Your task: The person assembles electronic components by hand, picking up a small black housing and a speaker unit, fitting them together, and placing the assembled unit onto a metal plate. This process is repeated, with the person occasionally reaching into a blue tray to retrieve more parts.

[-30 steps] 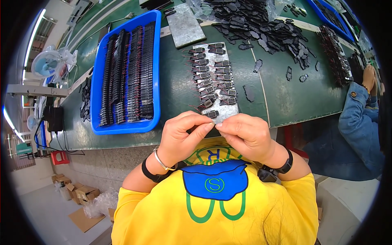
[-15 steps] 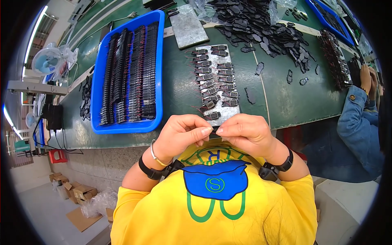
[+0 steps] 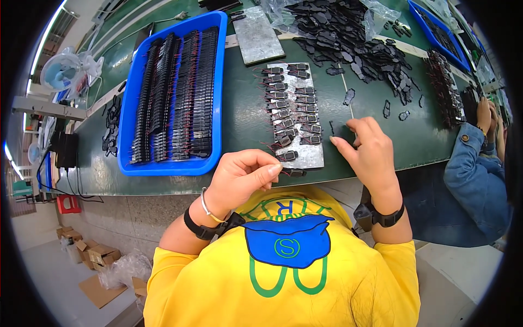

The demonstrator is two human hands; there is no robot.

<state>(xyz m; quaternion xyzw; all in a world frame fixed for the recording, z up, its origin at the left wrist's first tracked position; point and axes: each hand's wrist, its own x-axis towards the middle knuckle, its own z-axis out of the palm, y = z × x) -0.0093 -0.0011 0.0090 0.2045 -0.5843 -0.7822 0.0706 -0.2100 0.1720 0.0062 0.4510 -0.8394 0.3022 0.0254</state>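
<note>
I see a small black part (image 3: 295, 172) with thin red wires pinched at the near edge of the green table (image 3: 239, 117), right at the lower end of a grey metal plate (image 3: 305, 158). My left hand (image 3: 239, 177) has thumb and forefinger closed on that part, the other fingers curled in. My right hand (image 3: 370, 152) is off to the right, fingers spread and loose with nothing in them, fingertips resting on or just above the bare table beside the plate; I cannot tell which. The plate carries two columns of the same wired black parts (image 3: 291, 103). Left of it sits a blue tray (image 3: 218, 82) packed with upright rows of dark parts. Behind the plate lies a second grey plate (image 3: 257, 37), bare, and to its right a loose heap of black pieces (image 3: 354, 38), partly on clear plastic. At the far right, another person's denim sleeve (image 3: 476, 174) leans on the table.
</note>
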